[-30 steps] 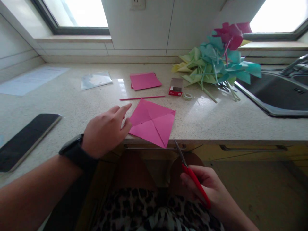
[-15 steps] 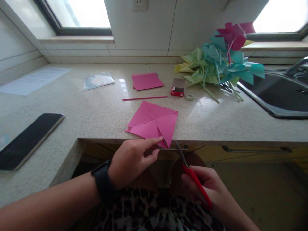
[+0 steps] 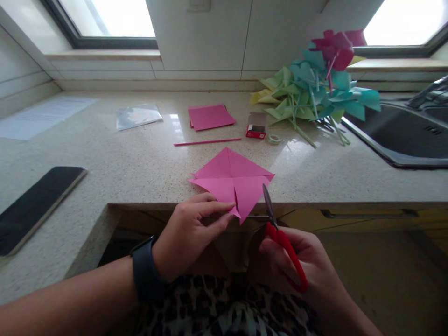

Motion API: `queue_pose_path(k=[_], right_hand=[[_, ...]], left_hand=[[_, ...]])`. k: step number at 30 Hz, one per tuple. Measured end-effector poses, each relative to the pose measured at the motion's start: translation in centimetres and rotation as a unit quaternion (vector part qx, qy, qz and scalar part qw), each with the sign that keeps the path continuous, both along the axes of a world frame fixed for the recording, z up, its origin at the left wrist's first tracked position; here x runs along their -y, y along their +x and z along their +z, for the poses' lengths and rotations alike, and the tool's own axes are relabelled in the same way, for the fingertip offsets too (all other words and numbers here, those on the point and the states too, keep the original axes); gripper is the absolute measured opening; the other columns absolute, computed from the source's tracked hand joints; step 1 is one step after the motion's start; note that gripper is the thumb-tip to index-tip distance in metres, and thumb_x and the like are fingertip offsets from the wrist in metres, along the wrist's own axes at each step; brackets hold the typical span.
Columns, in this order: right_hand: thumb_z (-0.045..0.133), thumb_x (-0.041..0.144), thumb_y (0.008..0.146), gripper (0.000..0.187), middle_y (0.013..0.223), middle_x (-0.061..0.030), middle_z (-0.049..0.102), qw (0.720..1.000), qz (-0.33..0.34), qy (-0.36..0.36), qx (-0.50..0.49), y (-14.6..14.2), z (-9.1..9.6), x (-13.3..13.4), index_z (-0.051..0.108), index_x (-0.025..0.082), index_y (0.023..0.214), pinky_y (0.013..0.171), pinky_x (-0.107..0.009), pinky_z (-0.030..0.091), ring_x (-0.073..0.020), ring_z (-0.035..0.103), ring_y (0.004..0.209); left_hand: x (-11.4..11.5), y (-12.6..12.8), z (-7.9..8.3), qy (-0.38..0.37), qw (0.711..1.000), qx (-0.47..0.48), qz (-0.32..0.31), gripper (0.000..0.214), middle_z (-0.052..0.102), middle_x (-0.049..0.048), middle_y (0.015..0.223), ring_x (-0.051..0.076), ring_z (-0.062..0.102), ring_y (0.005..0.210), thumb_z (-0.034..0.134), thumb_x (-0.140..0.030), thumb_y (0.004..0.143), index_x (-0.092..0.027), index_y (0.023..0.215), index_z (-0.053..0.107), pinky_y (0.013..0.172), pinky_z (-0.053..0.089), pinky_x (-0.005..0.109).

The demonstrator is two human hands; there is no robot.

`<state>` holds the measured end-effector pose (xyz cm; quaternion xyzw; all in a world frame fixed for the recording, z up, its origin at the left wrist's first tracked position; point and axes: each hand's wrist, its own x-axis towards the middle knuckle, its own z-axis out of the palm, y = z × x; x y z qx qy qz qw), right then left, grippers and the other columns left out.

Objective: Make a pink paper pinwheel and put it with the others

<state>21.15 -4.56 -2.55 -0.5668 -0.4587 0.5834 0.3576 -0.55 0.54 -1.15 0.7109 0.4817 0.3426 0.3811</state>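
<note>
The speckled counter (image 3: 332,177) bore everything, and at its right end the metal sink (image 3: 406,140) showed a dark basin whose depths could not be read. Much smaller, the creased pink sheet (image 3: 243,179) lay at the counter's front edge, its near corner poking out past it, with slits at its left and near corners. The left hand (image 3: 191,231) had thumb and forefinger closed together on the flap beside the near slit; the right hand (image 3: 311,256) was wrapped around the handles of the red scissors (image 3: 282,238), whose blades looked nearly together, tips by the sheet's right-hand side, touching or not being impossible to tell. For a clean slit, the sheet seemed best steadied close to the crease, blades opened wide and led straight along the fold, with the overhanging corner supported and the left fingertips kept out of the blades' line. Behind lay a clear sleeve (image 3: 139,116), its pale contents too indistinct to name, and a little red box (image 3: 256,126), whose inside could not be made out, just beside a roll of tape (image 3: 273,139).
</note>
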Motion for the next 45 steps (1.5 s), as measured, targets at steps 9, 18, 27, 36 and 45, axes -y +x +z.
queue_pose_path(k=[9,18,27,36,45], right_hand=[[0.078,0.050,0.076,0.032,0.060,0.0011,0.055,0.998,-0.029,0.049,-0.025,-2.3,1.2,-2.3,0.072,0.018,0.077,0.048,-0.024,0.035,-0.0102,0.042,0.053],[0.075,0.056,0.078,0.042,0.054,0.0023,0.052,0.999,-0.025,0.037,-0.028,-2.5,0.8,-2.4,0.065,0.017,0.067,0.045,-0.023,0.031,-0.0092,0.041,0.048],[0.081,0.046,0.074,0.031,0.060,0.0026,0.056,0.994,-0.012,0.015,-0.104,-2.9,0.8,-2.3,0.072,0.017,0.077,0.049,-0.022,0.032,-0.0086,0.042,0.054],[0.083,0.048,0.071,0.035,0.061,0.0025,0.056,0.990,-0.054,0.028,-0.130,-3.6,0.6,-2.7,0.068,0.017,0.070,0.052,-0.023,0.037,-0.0091,0.045,0.054],[0.082,0.046,0.074,0.032,0.069,-0.0008,0.062,0.985,-0.050,0.006,-0.166,-3.7,-0.1,-2.6,0.073,0.017,0.083,0.061,-0.026,0.044,-0.0127,0.054,0.062]], left_hand=[[0.5,0.1,-0.1,-0.105,0.991,0.081,0.032,0.018,0.076,0.0021,0.083,0.012,0.064,0.061,0.073,-0.033,0.086,-0.023,0.100,0.079,0.058,0.052,0.023],[0.8,0.4,-0.1,-0.114,0.988,0.099,0.035,0.013,0.077,0.0023,0.083,0.014,0.068,0.069,0.076,-0.029,0.082,-0.021,0.092,0.079,0.065,0.055,0.024],[0.8,0.5,0.3,-0.129,0.985,0.108,0.041,0.014,0.078,0.0034,0.080,0.018,0.070,0.072,0.075,-0.030,0.082,-0.020,0.090,0.079,0.067,0.056,0.028],[1.1,0.4,0.2,-0.120,0.988,0.101,0.012,0.011,0.079,0.0010,0.089,0.017,0.071,0.080,0.072,-0.025,0.084,-0.023,0.093,0.079,0.075,0.055,0.027],[1.1,0.4,0.1,-0.116,0.989,0.092,0.006,0.009,0.079,0.0006,0.089,0.016,0.071,0.079,0.073,-0.026,0.085,-0.023,0.091,0.079,0.074,0.054,0.026]])
